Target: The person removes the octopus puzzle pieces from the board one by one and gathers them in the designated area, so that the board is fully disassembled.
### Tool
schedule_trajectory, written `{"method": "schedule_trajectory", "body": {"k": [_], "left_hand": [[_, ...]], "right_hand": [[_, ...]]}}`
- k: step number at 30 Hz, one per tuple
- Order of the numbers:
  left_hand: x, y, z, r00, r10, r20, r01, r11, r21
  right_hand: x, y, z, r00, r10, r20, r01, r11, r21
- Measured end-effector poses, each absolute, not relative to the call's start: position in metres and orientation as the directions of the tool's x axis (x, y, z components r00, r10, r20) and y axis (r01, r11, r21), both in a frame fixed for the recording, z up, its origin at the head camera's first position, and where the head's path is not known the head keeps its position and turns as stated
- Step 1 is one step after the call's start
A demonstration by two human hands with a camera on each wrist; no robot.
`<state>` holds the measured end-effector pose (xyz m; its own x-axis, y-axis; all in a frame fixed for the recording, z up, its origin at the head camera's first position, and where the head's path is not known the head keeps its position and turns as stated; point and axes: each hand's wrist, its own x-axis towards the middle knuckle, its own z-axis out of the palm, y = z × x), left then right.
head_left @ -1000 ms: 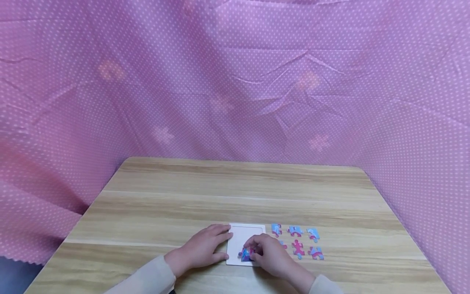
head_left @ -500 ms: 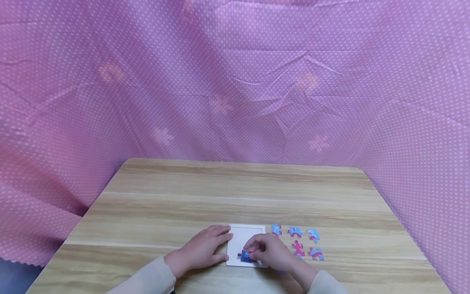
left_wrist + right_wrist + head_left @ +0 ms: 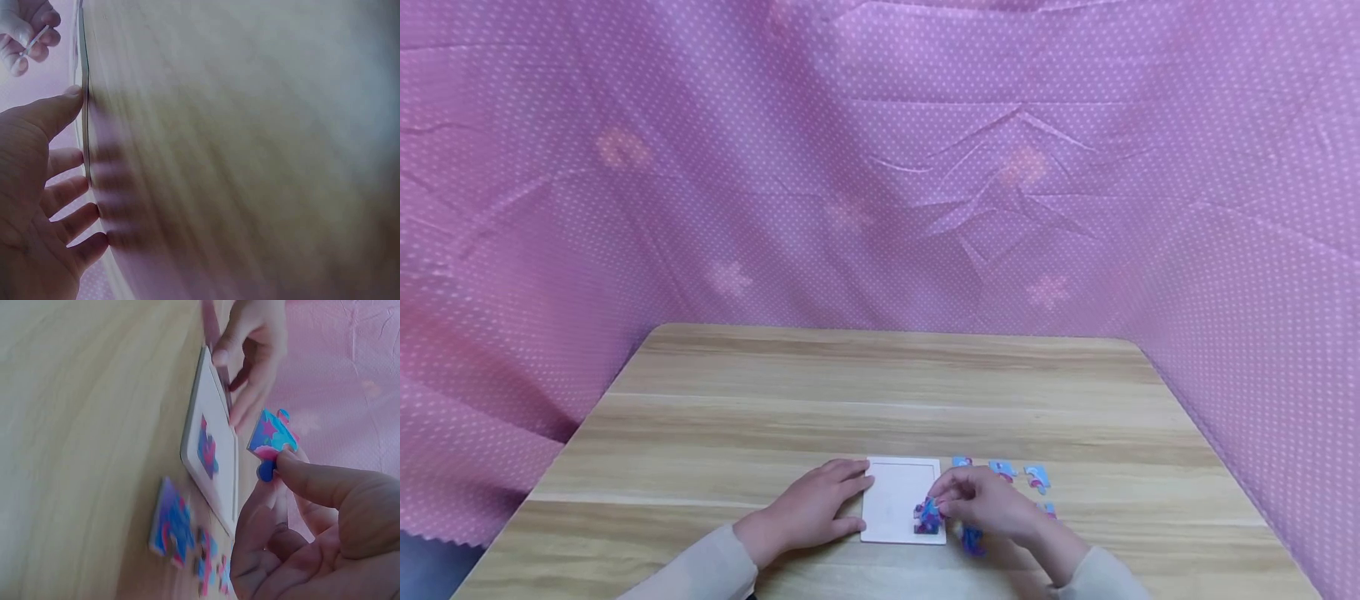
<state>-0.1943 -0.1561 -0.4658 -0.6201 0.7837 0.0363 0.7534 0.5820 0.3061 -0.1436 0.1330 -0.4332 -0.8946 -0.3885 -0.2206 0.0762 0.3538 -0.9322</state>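
Observation:
My left hand (image 3: 816, 506) rests against the left edge of a white puzzle tray (image 3: 887, 492), fingers spread and fairly straight. The left wrist view shows its thumb and fingertips touching the tray's edge. My right hand (image 3: 988, 504) is over the tray's right side. Between thumb and fingers it pinches a blue puzzle piece (image 3: 273, 434) with a pink star, held above the tray and tilted. Another purple, blue and pink puzzle piece (image 3: 207, 449) lies inside the tray near a corner. In the head view the two pieces partly overlap.
Several loose puzzle pieces lie right of the tray, among them a blue-purple piece (image 3: 972, 542) and a light blue piece (image 3: 1037, 477). My right hand hides some of them. The wooden table (image 3: 737, 417) is surrounded by a pink dotted cloth (image 3: 880, 208).
My right hand has moved right from the tray's lower middle and now holds a piece raised and tilted. The blue-purple piece beside the tray has come into fuller view. My left hand stays put.

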Motion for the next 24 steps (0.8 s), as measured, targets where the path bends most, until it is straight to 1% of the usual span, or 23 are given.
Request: {"method": "schedule_trajectory", "body": {"k": [6,13,24], "left_hand": [[-0.195,-0.156,-0.466,-0.624,0.78,0.038,0.749,0.584,0.313],[-0.196,-0.155,-0.467,-0.623,0.781,0.04,0.751,0.583,0.31],[-0.199,-0.157,-0.468,-0.618,0.784,0.047,0.757,0.579,0.304]], "right_hand": [[-0.139,0.156,-0.432,-0.905,-0.375,-0.201,0.058,0.36,-0.931],[-0.129,0.184,-0.436,-0.92,-0.336,-0.203,0.041,0.432,-0.901],[-0.121,0.212,-0.439,-0.883,-0.378,-0.278,0.059,0.498,-0.865]]}}
